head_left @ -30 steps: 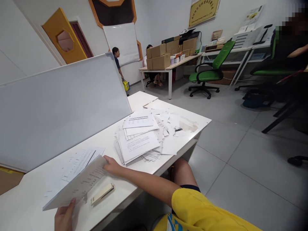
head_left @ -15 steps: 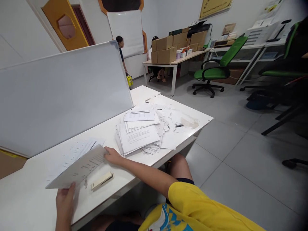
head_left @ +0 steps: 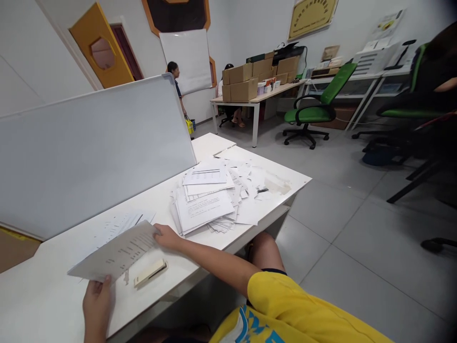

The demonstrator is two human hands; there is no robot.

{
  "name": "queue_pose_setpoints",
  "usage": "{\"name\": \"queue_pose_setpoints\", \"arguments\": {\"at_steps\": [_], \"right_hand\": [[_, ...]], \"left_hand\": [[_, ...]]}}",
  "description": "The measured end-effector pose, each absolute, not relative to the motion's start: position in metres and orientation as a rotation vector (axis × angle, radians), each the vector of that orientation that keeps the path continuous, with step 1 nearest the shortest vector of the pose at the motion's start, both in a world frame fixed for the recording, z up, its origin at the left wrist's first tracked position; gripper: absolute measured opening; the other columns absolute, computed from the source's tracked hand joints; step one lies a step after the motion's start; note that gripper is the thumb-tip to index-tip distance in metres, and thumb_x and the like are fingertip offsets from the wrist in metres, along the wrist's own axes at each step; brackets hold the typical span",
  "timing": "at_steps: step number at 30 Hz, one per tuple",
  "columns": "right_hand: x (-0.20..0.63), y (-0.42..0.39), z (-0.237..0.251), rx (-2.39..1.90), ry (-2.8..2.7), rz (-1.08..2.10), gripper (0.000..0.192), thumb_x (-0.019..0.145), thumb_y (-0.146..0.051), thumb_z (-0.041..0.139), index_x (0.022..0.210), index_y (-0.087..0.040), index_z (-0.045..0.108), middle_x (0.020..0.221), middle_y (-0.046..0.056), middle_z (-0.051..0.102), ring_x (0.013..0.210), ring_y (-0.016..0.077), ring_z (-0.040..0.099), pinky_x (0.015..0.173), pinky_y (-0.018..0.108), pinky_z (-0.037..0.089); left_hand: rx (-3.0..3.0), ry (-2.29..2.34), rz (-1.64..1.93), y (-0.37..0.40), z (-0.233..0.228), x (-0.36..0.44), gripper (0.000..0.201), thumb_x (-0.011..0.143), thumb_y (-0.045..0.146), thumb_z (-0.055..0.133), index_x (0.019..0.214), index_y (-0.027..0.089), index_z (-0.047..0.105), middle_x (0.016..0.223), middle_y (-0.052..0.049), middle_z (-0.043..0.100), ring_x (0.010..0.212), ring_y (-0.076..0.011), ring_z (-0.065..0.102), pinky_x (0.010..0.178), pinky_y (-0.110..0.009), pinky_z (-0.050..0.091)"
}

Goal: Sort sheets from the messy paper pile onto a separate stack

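Between my two hands a printed paper sheet (head_left: 117, 252) is held tilted above the table, its lower edge toward me. My left hand (head_left: 97, 297) pinches its near left edge, thumb on the front. At the sheet's right end, my right hand (head_left: 167, 237) grips the edge with closed fingers. Whether it is one sheet or more, I cannot tell. Behind it lie loose printed papers (head_left: 132, 215), partly hidden. A cream stapler (head_left: 150, 273) rests on the table just in front of the sheet. Farther right sits a messy stack of papers (head_left: 205, 209).
The white table (head_left: 185, 259) ends at a right-hand corner. A white divider panel (head_left: 96, 152) stands along its back, with a cardboard box (head_left: 16, 247) at far left. A person (head_left: 175, 81) stands beyond. Green chairs (head_left: 317, 112) and a box-laden table (head_left: 233, 101) are farther off.
The view has tilted up slightly, so the scene sits a little lower. Both hands still hold the sheet in nearly the same place. The person in back has shifted slightly.
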State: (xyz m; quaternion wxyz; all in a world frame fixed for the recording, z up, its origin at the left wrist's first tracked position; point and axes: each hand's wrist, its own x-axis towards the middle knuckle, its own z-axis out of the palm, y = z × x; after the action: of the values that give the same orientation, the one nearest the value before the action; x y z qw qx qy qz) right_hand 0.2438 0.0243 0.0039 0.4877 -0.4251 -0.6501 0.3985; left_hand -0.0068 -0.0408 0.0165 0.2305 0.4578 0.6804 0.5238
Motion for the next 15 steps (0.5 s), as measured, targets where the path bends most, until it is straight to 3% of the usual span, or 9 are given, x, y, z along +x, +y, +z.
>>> {"name": "queue_pose_setpoints", "arguments": {"at_steps": [7,11,15], "right_hand": [[0.252,0.017,0.018,-1.038,-1.559,0.923,0.011,0.08,-0.013,0.047,0.083,-0.02,0.055,0.084,0.0,0.062,0.085,0.0179,0.057,0.08,0.027,0.043],[0.275,-0.006,0.023,-1.102,-1.452,0.923,0.016,0.083,-0.018,0.039,0.086,-0.02,0.054,0.082,0.001,0.059,0.083,0.0181,0.053,0.078,0.028,0.043],[0.339,-0.06,0.017,-1.282,-1.25,0.81,0.021,0.08,-0.03,0.047,0.091,-0.018,0.06,0.076,0.001,0.059,0.073,0.0191,0.053,0.072,0.031,0.044]], "left_hand": [[1.244,1.909,1.54,-0.045,0.016,-0.001,0.048,0.056,0.045,0.069,0.094,0.018,0.06,0.088,-0.006,0.065,0.098,-0.027,0.062,0.1,-0.047,0.046],[1.444,1.968,1.645,-0.065,0.017,0.018,0.042,0.074,0.04,0.056,0.109,0.018,0.054,0.089,-0.005,0.064,0.094,-0.0213,0.063,0.096,-0.042,0.047],[1.673,2.074,1.526,-0.083,0.024,0.052,0.033,0.087,0.038,0.047,0.113,0.018,0.053,0.098,-0.008,0.066,0.096,-0.0198,0.064,0.091,-0.036,0.049]]}}
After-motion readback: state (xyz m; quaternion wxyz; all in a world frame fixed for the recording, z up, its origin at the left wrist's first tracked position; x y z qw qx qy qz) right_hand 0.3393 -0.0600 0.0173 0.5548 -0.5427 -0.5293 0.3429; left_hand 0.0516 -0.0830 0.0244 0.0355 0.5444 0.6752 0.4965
